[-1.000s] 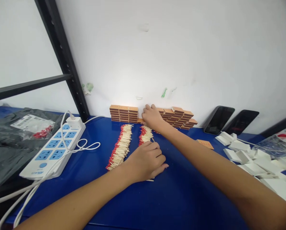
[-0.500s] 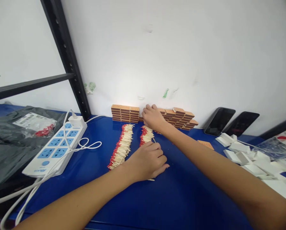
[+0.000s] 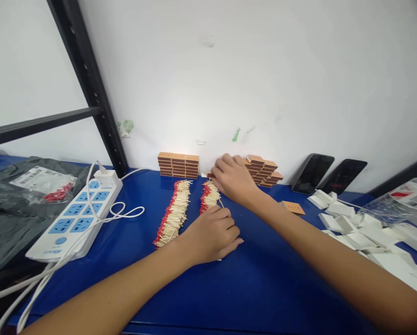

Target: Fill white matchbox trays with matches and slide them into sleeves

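Note:
Two long rows of red-tipped matches lie on the blue surface: the left row (image 3: pixel 173 214) is in full view, while the right row (image 3: pixel 209 194) runs under my left hand (image 3: pixel 213 235). The fingers of that hand curl over the row's near end, and what is beneath them is mostly hidden. My right hand (image 3: pixel 233 179) is closed at the wall, between the left stack of matchboxes (image 3: pixel 178 165) and the right stack of matchboxes (image 3: pixel 262 168). A matchbox (image 3: pixel 209 175) pokes out at its fingertips, with a small white edge showing; my hand covers the remainder.
On the right are a flat matchbox (image 3: pixel 292 208), a heap of white box pieces (image 3: pixel 369 232), two phones leaning on the wall, including a black phone (image 3: pixel 313 173), and a clear plastic bag (image 3: pixel 400 202). Leftward, a power strip (image 3: pixel 77 216) with white cables stands beside a grey bag (image 3: pixel 6 200).
My right hand has shifted slightly right relative to the left stack, and a matchbox edge now shows at its fingertips. My left hand stays over the matches. The view has turned slightly.

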Demonstrator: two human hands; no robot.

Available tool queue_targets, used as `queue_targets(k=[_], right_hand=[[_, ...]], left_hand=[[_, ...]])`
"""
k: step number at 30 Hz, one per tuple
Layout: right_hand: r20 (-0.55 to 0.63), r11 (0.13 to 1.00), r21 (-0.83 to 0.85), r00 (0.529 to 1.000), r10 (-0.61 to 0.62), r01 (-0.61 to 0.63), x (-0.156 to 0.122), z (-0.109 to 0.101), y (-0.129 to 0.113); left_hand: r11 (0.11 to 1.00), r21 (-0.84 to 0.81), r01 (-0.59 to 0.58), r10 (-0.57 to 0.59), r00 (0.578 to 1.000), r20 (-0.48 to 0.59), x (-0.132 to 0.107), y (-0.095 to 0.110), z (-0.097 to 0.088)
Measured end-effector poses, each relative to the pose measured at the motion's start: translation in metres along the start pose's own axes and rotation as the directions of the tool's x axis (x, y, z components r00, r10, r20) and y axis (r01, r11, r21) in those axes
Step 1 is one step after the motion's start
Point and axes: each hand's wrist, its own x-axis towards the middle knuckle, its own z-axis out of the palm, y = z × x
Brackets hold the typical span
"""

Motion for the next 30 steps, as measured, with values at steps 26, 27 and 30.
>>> queue_targets(k=[26,27,30], right_hand=[[0.06,0.894,0.235,0.923,0.379,-0.382,-0.109,-0.01,0.133],[-0.014,0.925,0.209,0.944,0.329,-0.319,-0.09,-0.007,0.115],[-0.084,0.97,0.07,0.968,0.236,-0.231,-0.042,0.013,0.063]], left_hand=[[1.0,-0.014,0.022,-0.022,1.0,0.001,-0.005,-0.001,0.002],[1.0,-0.008,0.021,-0.021,1.0,0.002,-0.005,-0.001,0.002],[1.0,0.007,0.017,-0.017,1.0,0.015,-0.004,0.0,0.003]])
